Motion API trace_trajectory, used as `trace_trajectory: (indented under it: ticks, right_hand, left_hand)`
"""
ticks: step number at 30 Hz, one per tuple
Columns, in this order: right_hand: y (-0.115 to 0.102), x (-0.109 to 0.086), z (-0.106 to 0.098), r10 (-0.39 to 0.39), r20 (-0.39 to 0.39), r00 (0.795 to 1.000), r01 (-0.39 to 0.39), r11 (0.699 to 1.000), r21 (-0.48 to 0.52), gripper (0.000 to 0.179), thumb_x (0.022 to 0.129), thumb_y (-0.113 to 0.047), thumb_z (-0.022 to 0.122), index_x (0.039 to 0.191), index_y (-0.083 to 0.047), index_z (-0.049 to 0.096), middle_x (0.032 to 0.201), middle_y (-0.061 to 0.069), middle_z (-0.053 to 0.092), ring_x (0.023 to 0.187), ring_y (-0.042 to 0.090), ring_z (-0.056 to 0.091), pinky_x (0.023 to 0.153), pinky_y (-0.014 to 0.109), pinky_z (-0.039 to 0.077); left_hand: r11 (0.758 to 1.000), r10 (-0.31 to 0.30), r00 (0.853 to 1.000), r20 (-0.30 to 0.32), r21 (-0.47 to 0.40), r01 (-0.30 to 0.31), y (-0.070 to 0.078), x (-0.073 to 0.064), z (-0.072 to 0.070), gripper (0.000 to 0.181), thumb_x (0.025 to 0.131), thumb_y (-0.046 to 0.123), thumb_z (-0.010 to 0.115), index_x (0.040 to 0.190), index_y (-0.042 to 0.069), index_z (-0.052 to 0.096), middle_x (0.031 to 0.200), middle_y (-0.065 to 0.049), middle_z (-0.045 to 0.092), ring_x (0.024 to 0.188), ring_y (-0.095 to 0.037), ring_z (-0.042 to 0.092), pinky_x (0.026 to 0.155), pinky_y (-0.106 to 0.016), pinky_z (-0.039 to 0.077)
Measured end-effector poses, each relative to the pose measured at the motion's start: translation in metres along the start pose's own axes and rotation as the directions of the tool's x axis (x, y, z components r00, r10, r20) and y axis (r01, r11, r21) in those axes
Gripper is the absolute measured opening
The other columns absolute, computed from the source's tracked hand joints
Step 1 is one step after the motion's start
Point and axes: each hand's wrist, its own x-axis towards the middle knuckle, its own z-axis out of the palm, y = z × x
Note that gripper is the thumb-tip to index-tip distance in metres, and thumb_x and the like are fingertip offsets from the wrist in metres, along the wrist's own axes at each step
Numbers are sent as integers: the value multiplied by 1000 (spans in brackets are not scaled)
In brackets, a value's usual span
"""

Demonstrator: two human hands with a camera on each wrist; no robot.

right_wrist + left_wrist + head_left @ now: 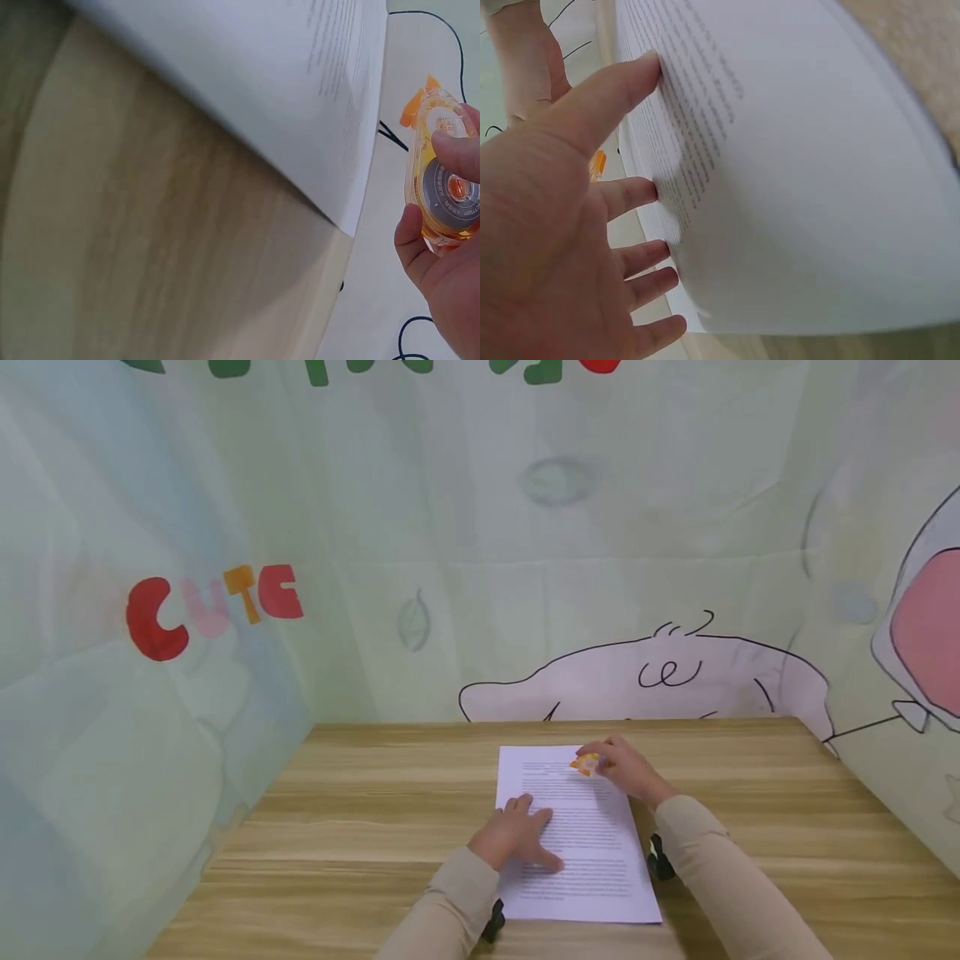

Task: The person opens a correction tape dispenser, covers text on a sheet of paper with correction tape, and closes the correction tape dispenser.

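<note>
My right hand (626, 768) grips an orange, clear-bodied correction tape dispenser (442, 176) over the upper right part of a printed sheet (577, 843). In the right wrist view the thumb lies across the dispenser's side, and its orange tip points up and to the left. My left hand (517, 833) rests on the left side of the sheet with its fingers spread. The left wrist view shows the thumb and fingertips (646, 257) against the paper at its printed lines.
The sheet lies on a wood-grain table (375, 810). Behind the table hangs a pale green curtain (420, 527) with cartoon drawings and coloured letters. Black straps (660, 858) show by both wrists.
</note>
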Motion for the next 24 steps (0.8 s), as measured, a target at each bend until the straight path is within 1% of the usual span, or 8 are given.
trace_trajectory:
  ticks: [2,7,11,14,16,18,20,24]
  right_hand:
    - [-2,0,1,-8,-7,1000,8,1000,-12,38,80,8,57,109,-14,65,95,12,52,82,20,49,70,30,40]
    - [-10,0,3,43,-23,999,-44,998,-53,38,78,8,56,107,-14,66,92,10,52,79,19,47,67,29,38]
    - [-17,0,2,49,-38,998,-53,993,-108,38,77,8,56,105,-13,67,89,10,53,77,19,46,66,30,37]
    - [-18,-2,1,46,-23,999,-49,988,-149,38,76,9,55,105,-13,68,86,9,52,75,19,44,66,30,36]
    - [-18,-3,1,61,-11,998,-62,985,-164,38,76,9,55,105,-13,68,85,8,51,74,18,42,66,29,35]
    - [-16,-5,0,73,-3,997,-73,980,-185,39,77,9,55,105,-14,68,84,7,49,73,18,41,65,29,34]
    - [-13,-7,0,79,-2,997,-77,976,-203,38,78,8,55,105,-15,68,83,6,48,73,18,41,65,29,34]
    - [-9,-9,-2,63,5,998,-60,968,-245,38,77,8,55,104,-17,69,85,6,50,78,20,45,68,32,38]
  left_hand:
    - [1000,-6,1000,2,5,6,1,0,0,80,70,54,71,138,22,43,147,-11,29,135,-28,27,108,-48,29]
    - [1000,2,1000,-10,6,-2,2,0,1,83,70,54,71,138,17,40,145,-12,30,133,-28,28,105,-46,33]
    - [1000,17,1000,-16,3,-17,4,1,3,85,70,53,70,139,14,38,145,-13,30,133,-29,28,106,-46,31]
    - [999,43,999,-25,18,-43,8,0,5,84,72,53,68,139,13,37,145,-13,30,133,-29,28,106,-46,31]
    - [997,72,997,-34,42,-70,11,-2,7,84,73,54,67,140,13,36,146,-13,29,133,-30,28,105,-46,31]
    - [993,98,994,-40,64,-95,15,-5,7,85,73,57,65,141,15,35,146,-13,29,134,-29,28,106,-46,31]
    - [992,109,994,-32,63,-107,19,-7,7,85,73,59,65,142,18,35,147,-12,28,134,-29,26,107,-47,29]
    - [995,91,996,-5,34,-91,23,-10,8,83,71,61,66,141,27,36,147,-10,26,134,-27,25,108,-47,28]
